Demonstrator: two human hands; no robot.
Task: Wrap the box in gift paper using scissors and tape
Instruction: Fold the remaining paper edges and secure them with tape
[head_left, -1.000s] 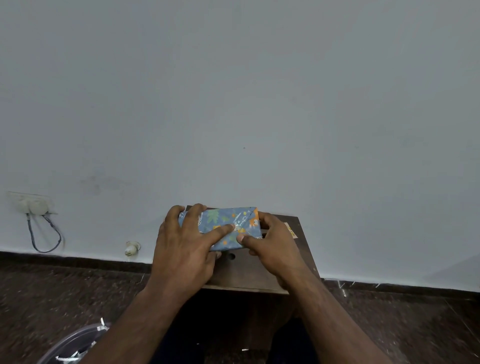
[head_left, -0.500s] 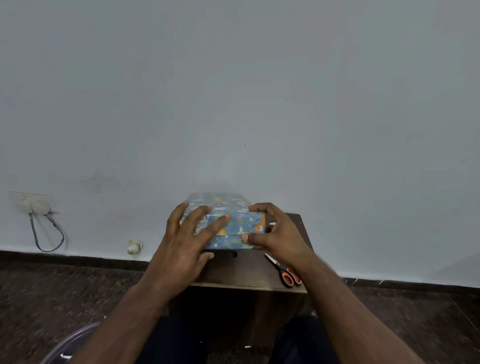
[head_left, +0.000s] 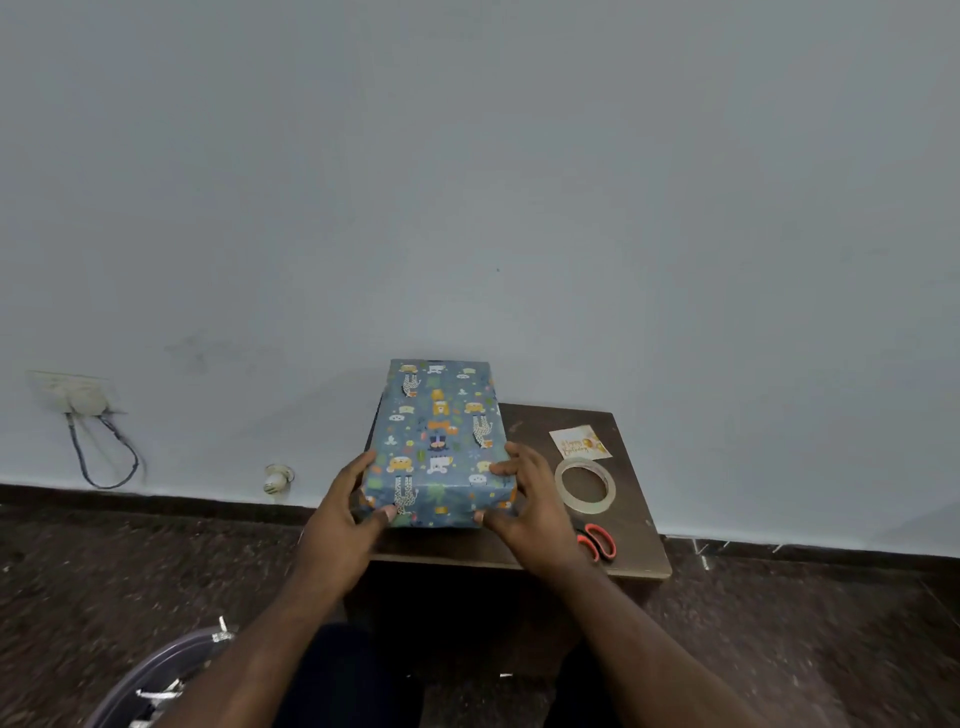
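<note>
We see a rectangular box wrapped in blue-grey gift paper (head_left: 439, 441), printed with small orange, white and green cartoon animals and spotted giraffe-like figures. The dark brown wooden tabletop (head_left: 631, 535) carries a clear, colourless ring of tape (head_left: 585, 485), scissors with orange-red handles (head_left: 597, 540), and a pale cream card with gold lettering (head_left: 580, 443). The wall (head_left: 467, 182) is plain grey-blue; the floor (head_left: 130, 571) is speckled dark brown.

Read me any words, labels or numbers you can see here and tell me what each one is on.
"Happy Birthday": gold script on the small card on the table, faint, so read with some doubt.
Gift paper on the box: cartoon animals only, no readable words.
Tape roll and scissors: no text visible.
</note>
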